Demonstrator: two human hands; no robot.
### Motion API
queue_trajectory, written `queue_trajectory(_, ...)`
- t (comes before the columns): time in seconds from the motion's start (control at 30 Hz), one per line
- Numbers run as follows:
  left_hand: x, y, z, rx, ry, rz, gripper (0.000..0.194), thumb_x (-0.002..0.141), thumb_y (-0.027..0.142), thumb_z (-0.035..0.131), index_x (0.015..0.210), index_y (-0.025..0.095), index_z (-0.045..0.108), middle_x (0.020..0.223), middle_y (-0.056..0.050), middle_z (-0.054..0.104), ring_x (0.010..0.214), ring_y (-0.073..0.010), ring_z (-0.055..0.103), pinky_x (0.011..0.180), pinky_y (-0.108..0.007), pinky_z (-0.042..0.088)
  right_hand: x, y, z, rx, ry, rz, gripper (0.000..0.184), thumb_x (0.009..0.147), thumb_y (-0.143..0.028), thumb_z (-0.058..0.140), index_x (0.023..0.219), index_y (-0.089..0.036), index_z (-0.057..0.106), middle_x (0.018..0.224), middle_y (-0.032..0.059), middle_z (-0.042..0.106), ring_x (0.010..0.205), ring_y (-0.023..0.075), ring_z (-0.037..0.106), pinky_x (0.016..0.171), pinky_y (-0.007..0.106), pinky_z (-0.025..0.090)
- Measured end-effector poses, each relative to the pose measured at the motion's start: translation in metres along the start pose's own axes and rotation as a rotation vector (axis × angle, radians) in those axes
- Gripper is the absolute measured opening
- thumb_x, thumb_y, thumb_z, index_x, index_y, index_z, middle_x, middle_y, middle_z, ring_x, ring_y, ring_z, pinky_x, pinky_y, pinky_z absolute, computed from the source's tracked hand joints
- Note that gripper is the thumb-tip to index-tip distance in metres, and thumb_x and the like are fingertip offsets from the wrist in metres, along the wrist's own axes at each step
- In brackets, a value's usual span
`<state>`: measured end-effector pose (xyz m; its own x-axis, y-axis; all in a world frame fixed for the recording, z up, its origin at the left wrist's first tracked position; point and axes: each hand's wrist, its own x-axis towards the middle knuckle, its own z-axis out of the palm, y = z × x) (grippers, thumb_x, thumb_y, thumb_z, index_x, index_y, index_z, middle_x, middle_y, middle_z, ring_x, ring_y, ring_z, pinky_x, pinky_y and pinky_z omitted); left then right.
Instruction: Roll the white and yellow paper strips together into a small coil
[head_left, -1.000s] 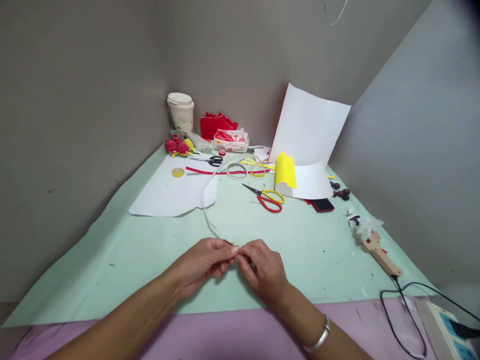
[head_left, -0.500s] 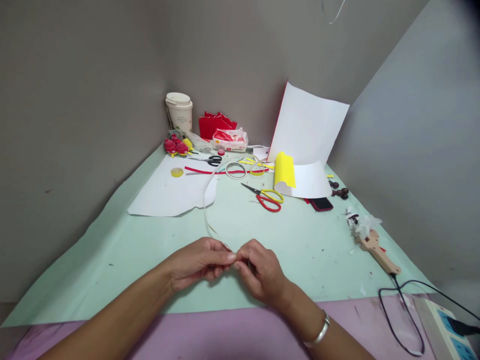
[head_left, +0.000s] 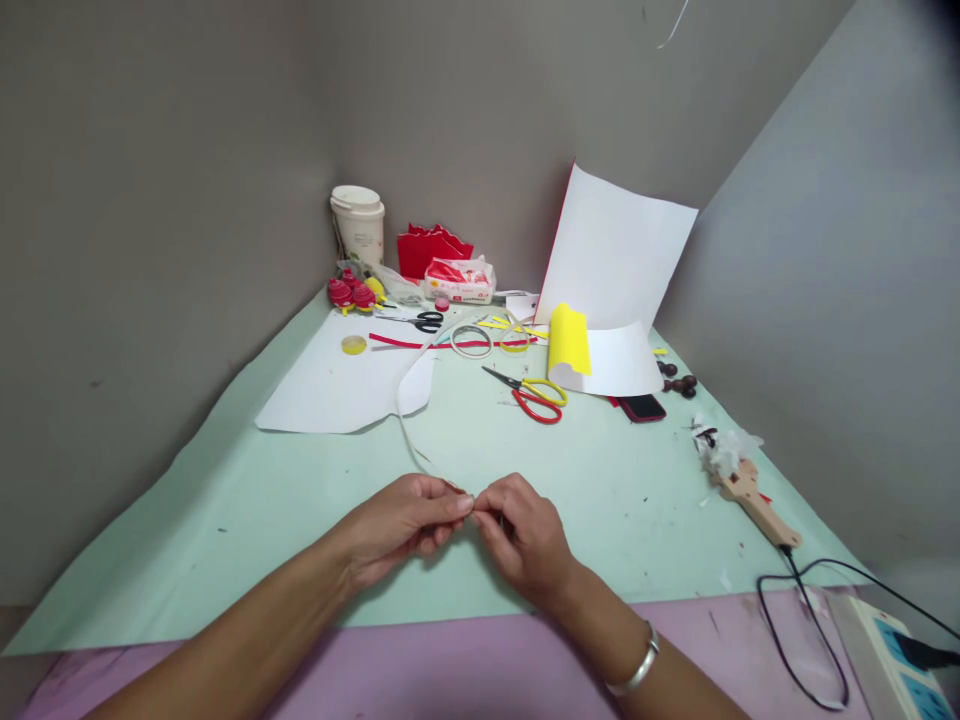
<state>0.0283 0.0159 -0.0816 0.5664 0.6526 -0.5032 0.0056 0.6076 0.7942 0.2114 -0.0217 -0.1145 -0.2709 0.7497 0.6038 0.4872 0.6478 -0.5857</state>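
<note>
In the head view, my two hands meet at the lower centre of the frame, above the pale green table cover [head_left: 262, 540]. My left hand [head_left: 405, 525] pinches a pale strip [head_left: 400, 400] between thumb and forefinger; from there the strip runs up the middle of the frame in a loose curve, crossing the right edge of a white sheet [head_left: 337, 385] at centre left. My right hand [head_left: 525, 535] has its thumb and forefinger drawn together right by my left fingertips, but whatever lies between them is too small and covered for me to tell. Above my right hand, just right of centre, lie scissors [head_left: 517, 384] with one red and one yellow handle, blades pointing up and left. Beyond them, a red strip [head_left: 409, 344] stretches across the upper middle, and a yellow corrugated roll [head_left: 570, 342] rests on white paper [head_left: 619, 250] to its right. At the right of the frame lies a beige corded tool [head_left: 761, 510], well apart from my hands.
</note>
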Motion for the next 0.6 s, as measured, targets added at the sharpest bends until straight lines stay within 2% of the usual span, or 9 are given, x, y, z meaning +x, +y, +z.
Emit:
queue_trajectory(0.27,-0.0010,0.0022,-0.0004,0.040,-0.039,-0.025,0.035,0.071,0.043,0.076,0.069,0.010,0.066,0.054,0.002,0.050,0.049,-0.0053,0.037,0.045,-0.019,0.022,0.0019,-0.0012,-0.0052,0.124,-0.099,0.066,0.009,0.088,-0.013,0.050,0.088,-0.020,0.056,0.079,0.0028,0.058,0.073,0.0149,0.053,0.064,0.026,0.044)
queue_trajectory(0.47,-0.0012,0.0018,0.0008,0.081,-0.023,-0.015,0.036,0.068,0.045,0.078,0.070,0.011,0.065,0.055,0.002,0.051,0.049,-0.0063,0.039,0.046,-0.020,0.026,0.0056,-0.0003,-0.0099,0.247,-0.192,0.144,0.007,0.089,-0.017,0.052,0.088,-0.019,0.058,0.080,0.0025,0.056,0.070,0.0129,0.052,0.064,0.025,0.045)
queue_trajectory(0.53,-0.0010,0.0015,0.0014,0.075,-0.013,-0.015,0.036,0.068,0.045,0.078,0.070,0.011,0.065,0.055,0.003,0.051,0.049,-0.0064,0.038,0.046,-0.020,0.025,0.0051,0.0006,-0.0082,0.229,-0.166,0.144,0.006,0.089,-0.017,0.053,0.088,-0.019,0.059,0.079,0.0024,0.056,0.069,0.0127,0.052,0.062,0.024,0.045)
queue_trajectory(0.6,-0.0003,0.0007,0.0024,0.041,0.014,-0.009,0.037,0.069,0.046,0.077,0.070,0.012,0.064,0.056,0.003,0.050,0.050,-0.0062,0.038,0.046,-0.019,0.025,0.0039,0.0013,-0.0051,0.170,-0.078,0.125,0.006,0.088,-0.016,0.055,0.088,-0.019,0.061,0.077,0.0021,0.057,0.068,0.0129,0.053,0.061,0.024,0.045)
